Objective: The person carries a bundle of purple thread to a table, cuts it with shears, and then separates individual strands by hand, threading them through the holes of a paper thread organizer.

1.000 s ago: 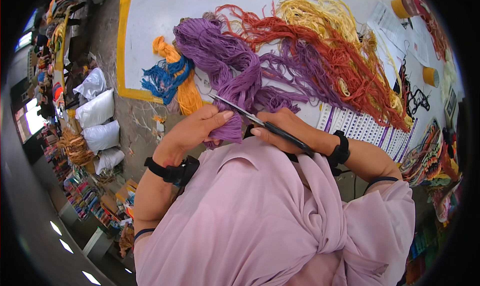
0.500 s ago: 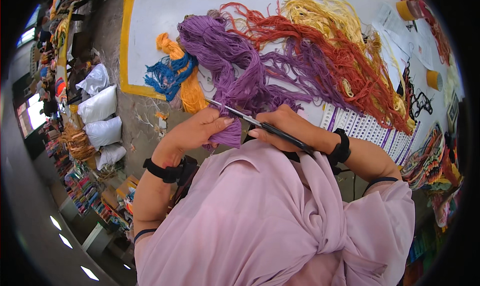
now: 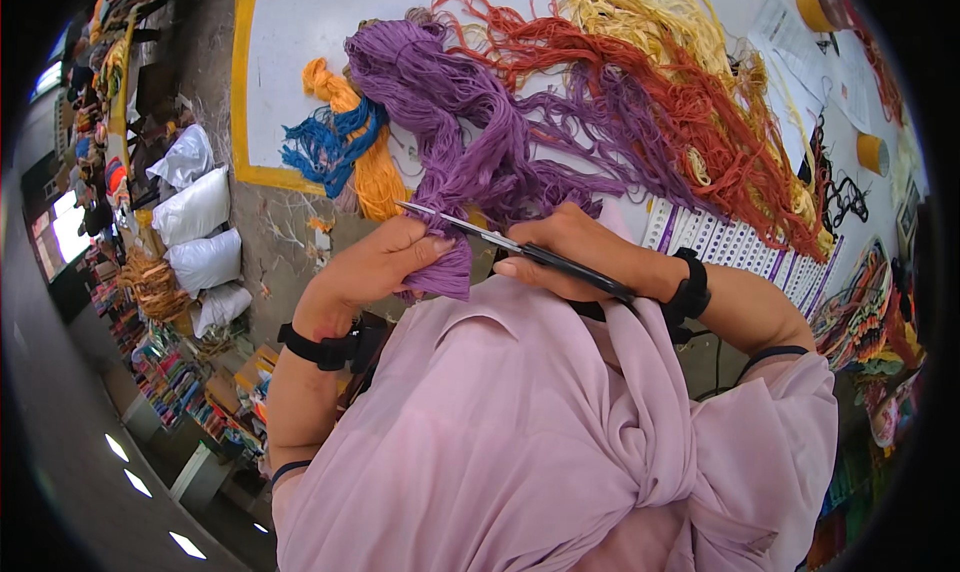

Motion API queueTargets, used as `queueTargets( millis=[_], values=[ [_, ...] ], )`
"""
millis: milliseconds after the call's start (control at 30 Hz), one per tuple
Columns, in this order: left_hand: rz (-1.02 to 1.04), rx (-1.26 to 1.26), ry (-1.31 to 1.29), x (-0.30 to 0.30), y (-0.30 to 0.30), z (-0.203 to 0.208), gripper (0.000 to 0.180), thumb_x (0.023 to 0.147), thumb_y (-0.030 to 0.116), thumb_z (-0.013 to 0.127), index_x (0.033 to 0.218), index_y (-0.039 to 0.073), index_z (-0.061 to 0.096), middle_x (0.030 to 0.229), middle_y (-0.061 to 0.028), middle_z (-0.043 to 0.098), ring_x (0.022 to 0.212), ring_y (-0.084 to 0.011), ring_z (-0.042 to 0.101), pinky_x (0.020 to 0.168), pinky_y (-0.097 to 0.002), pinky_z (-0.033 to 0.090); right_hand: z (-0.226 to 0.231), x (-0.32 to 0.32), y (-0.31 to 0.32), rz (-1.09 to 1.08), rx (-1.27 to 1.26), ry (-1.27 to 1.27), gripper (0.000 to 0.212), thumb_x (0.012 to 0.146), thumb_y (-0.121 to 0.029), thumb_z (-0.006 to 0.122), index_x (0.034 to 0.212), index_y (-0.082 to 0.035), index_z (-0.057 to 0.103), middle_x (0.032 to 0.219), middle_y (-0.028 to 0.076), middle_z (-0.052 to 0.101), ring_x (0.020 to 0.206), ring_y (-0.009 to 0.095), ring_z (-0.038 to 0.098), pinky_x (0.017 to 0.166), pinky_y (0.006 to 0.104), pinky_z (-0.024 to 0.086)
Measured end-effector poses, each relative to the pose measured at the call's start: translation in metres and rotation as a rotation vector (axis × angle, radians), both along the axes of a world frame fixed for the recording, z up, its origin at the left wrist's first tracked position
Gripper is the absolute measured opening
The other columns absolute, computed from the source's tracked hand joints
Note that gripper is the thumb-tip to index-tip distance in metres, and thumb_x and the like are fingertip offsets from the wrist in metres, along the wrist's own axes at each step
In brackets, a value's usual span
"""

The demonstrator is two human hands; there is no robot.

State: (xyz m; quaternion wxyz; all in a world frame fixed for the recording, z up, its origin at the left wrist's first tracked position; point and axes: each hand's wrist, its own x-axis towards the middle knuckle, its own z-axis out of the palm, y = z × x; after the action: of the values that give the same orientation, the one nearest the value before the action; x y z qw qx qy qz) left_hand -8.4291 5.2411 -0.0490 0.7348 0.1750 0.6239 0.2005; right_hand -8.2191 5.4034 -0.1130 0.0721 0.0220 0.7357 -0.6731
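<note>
My left hand [image 3: 375, 264] is closed around the lower end of a hank of purple yarn [image 3: 440, 102], whose tail [image 3: 445, 272] hangs out below the fingers. The rest of the hank runs up onto the table in a thick loose bundle. In my right hand [image 3: 580, 244] is a pair of scissors [image 3: 462, 224] with black handles, fingers wrapped round them. The blades point left and lie across the purple strands just above my left hand. Whether the blades are parted around any strands is hard to tell.
Orange yarn [image 3: 375, 177] and blue yarn [image 3: 335, 147] lie left of the purple hank. Rust-red yarn [image 3: 640, 82] and pale yellow yarn [image 3: 640, 17] spread rightward over the white table [image 3: 290, 32], which has yellow edging. White sacks [image 3: 195, 207] stand at far left. Punched cards [image 3: 690, 237] lie right.
The view has shifted slightly. My hands keep nearly the same pose, and the scissor tips reach a little further left across the purple yarn.
</note>
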Motion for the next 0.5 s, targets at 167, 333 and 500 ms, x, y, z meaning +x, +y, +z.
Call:
queueTargets(
  millis=[167, 333, 500],
  values=[
    [-0.064, -0.007, 0.012, 0.001, 0.010, 0.004, 0.024, 0.102, 0.027, 0.051, 0.110, 0.006, 0.060, 0.072, 0.0033, 0.055, 0.058, -0.0045, 0.051, 0.050, -0.0203, 0.041, -0.007, 0.006, -0.003, -0.034, -0.188, -0.011, 0.043, 0.096, -0.037, 0.056, 0.075, 0.001, 0.055, 0.059, 0.019, 0.051, 0.055, 0.039, 0.054, 0.056, 0.0454, 0.042],
    [-0.034, 0.011, 0.050, -0.002, -0.007, -0.007, 0.026, 0.101, 0.029, 0.052, 0.111, 0.006, 0.060, 0.071, 0.0034, 0.054, 0.058, -0.0046, 0.051, 0.050, -0.0202, 0.041, 0.001, 0.000, 0.005, 0.022, -0.052, -0.002, 0.041, 0.096, -0.036, 0.057, 0.076, 0.000, 0.055, 0.059, 0.019, 0.051, 0.055, 0.039, 0.053, 0.055, 0.0450, 0.042],
    [-0.059, -0.032, 0.092, -0.008, 0.000, 0.000, 0.027, 0.101, 0.030, 0.052, 0.108, 0.006, 0.061, 0.073, 0.0029, 0.055, 0.059, -0.0050, 0.051, 0.051, -0.0208, 0.042, 0.005, 0.000, 0.005, -0.009, -0.070, -0.017, 0.038, 0.094, -0.034, 0.059, 0.077, 0.000, 0.055, 0.059, 0.020, 0.051, 0.055, 0.041, 0.052, 0.054, 0.0451, 0.042]
  ],
)
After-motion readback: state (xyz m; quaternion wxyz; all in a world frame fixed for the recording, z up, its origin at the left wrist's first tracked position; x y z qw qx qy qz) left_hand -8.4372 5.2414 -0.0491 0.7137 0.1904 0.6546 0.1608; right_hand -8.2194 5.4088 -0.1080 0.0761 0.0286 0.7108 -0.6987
